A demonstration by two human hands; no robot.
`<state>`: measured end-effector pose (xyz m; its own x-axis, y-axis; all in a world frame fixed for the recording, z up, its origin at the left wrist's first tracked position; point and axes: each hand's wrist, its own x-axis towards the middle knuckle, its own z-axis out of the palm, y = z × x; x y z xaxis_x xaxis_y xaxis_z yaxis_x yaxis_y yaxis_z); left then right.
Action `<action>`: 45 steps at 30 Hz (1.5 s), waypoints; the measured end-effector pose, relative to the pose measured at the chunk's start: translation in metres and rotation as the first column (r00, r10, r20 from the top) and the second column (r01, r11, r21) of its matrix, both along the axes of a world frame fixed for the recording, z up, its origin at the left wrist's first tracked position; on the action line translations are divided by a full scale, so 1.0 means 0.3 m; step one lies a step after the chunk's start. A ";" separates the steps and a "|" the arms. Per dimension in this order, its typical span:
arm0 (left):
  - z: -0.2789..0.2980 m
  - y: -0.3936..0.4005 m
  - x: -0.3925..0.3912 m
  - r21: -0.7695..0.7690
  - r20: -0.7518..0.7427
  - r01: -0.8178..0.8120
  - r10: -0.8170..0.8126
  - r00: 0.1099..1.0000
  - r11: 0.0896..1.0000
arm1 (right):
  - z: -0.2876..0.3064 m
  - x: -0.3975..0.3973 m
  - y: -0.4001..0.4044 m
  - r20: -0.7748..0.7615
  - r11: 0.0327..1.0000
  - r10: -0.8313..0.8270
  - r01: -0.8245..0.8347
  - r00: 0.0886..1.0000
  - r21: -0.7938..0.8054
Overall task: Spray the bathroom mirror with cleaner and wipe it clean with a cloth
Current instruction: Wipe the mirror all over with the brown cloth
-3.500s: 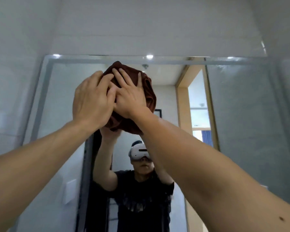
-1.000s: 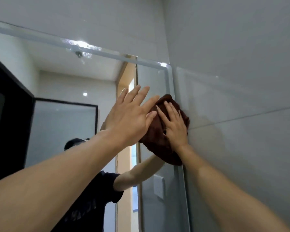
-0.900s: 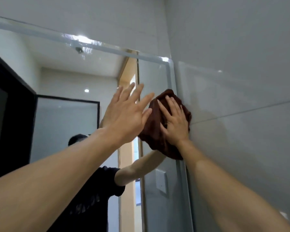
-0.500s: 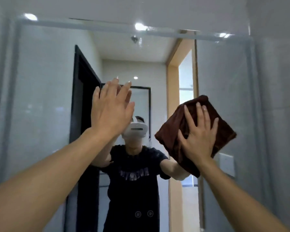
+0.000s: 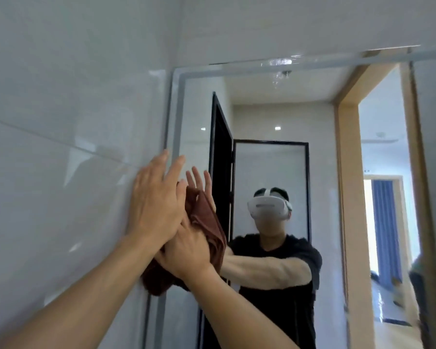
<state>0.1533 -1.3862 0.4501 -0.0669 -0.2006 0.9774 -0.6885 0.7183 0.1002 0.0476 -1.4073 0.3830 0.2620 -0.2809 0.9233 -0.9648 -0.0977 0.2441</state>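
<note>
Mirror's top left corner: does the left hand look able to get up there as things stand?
Probably yes. The left hand is open by the mirror's left edge, the corner straight above it with nothing between; only the cloth stays under the right hand.

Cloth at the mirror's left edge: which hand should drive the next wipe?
Right. The right hand already presses the cloth against the mirror; the left hand just overlaps it, fingers straight.

Glossy pale tiled wall [image 5: 61, 109], with a grout line crossing it.

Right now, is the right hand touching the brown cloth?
Touching: the head view shows the right hand pressed flat on the brown cloth against the mirror.
</note>
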 end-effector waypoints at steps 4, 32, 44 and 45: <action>-0.004 0.012 0.013 0.003 0.005 -0.015 0.015 1.000 1.000 | 0.013 -0.002 -0.012 -0.038 0.997 0.066 -0.068 0.997 -0.043; -0.151 0.805 -1.120 -0.166 0.342 0.458 -0.384 0.857 0.873 | -0.272 -1.600 1.458 0.416 0.684 -0.603 0.709 0.681 -0.170; -0.189 0.497 -0.720 -0.137 0.252 0.376 -0.335 0.908 0.916 | -0.353 -0.867 0.800 0.216 0.822 -0.517 0.551 0.828 -0.147; -0.194 0.457 -0.659 -0.130 0.231 0.368 -0.333 0.914 0.920 | -0.337 -0.784 0.728 0.193 0.845 -0.490 0.518 0.850 -0.135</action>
<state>-0.0444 -1.2492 0.3920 -0.3004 0.0373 0.9531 -0.3817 0.9110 -0.1560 -0.1875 -1.1889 0.2817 -0.0123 -0.1679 0.9857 -0.8943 0.4429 0.0642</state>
